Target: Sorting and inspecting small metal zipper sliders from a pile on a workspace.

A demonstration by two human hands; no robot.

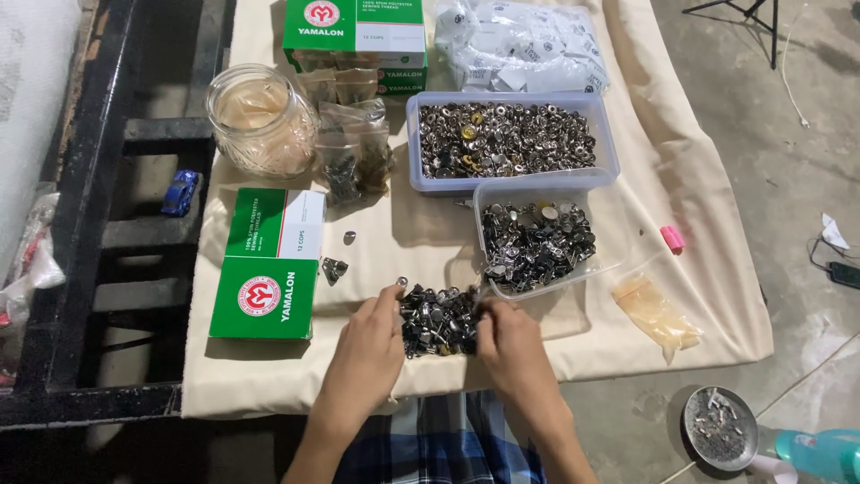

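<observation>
At the near edge of the cloth-covered table (269,394), a pile of small dark metal fasteners (437,321), flanked by both hands. Left hand (369,351) cupped against the pile's left side, fingers curled and touching it; right hand (511,345) pressed to the right side, fingertips buried among the pieces (whether pinching one, impossible to tell). Below the hands, a strip of blue checked fabric (448,444). Left of the pile, toward the near left corner, a green and white box (267,262) lying flat, with a few stray fasteners (334,268) just beside it. Just beyond the right hand, a clear plastic tub (537,240) of dark and silver fasteners, tilted toward the pile. Near the right edge, a crumpled clear bag (657,311) and a small pink piece (672,237). Farther back, a larger clear tub (509,139) full of silver rings, touching the smaller one. Left of it, small filled plastic pouches (354,134) and a glass jar (260,121). At the far edge, a second green box (356,40) and a heap of white packets (524,45).
</observation>
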